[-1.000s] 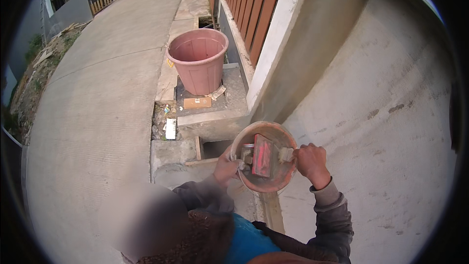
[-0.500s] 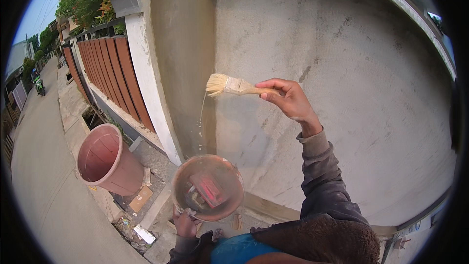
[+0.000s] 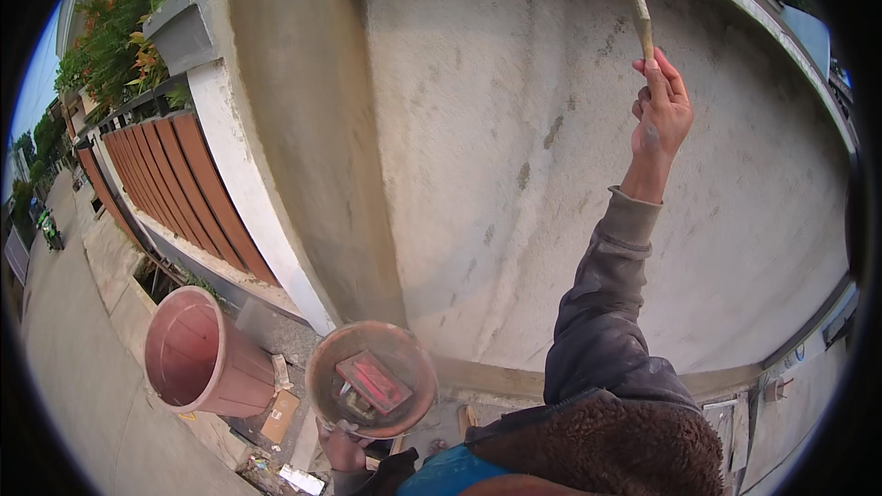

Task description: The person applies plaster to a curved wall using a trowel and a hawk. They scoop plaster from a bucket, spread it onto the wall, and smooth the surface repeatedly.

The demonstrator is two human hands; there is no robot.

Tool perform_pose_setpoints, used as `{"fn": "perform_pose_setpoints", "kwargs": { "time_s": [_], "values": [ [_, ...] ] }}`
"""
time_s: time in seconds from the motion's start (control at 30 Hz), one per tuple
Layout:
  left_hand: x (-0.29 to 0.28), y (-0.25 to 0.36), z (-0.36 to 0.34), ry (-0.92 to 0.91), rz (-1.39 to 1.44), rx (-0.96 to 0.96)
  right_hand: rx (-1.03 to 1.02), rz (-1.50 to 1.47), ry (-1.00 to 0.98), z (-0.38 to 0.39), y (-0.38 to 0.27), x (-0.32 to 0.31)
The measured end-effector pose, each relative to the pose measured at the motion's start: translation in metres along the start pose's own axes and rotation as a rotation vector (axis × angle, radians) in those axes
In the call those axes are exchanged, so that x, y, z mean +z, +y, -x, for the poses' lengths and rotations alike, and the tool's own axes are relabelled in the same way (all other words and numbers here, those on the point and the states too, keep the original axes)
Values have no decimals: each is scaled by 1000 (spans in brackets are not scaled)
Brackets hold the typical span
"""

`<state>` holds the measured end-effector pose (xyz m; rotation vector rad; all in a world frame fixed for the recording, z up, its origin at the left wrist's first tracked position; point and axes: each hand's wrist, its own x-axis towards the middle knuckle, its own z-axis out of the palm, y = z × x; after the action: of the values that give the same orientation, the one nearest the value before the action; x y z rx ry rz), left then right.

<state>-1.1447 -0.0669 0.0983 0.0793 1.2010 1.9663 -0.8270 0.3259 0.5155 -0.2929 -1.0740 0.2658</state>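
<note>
While my left hand (image 3: 342, 450) is gripping the bucket (image 3: 423, 402) low before the plastered wall (image 3: 459, 174), my right hand (image 3: 660, 119) is tightly pinching the bristle brush (image 3: 640, 18) high before it; I'm apparently brushing, each stroke calling for bristle contact.

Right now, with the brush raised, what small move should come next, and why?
Probably bring the brush lightly down along the wall: the right hand holds it bristles-up in front of that surface, while the left hand holds the bucket well below. Whether the bristles touch is unclear.
</note>
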Motion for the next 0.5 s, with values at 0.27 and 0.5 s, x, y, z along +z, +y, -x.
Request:
{"fn": "perform_pose_setpoints", "kwargs": {
  "time_s": [0.27,0.5],
  "values": [
    [28,17,9,72,-30,-57,0,266,-451,1,17,186],
    [-9,2,-7,191,-171,-186,127,70,76,-118,-4,-96]
  ]
}}
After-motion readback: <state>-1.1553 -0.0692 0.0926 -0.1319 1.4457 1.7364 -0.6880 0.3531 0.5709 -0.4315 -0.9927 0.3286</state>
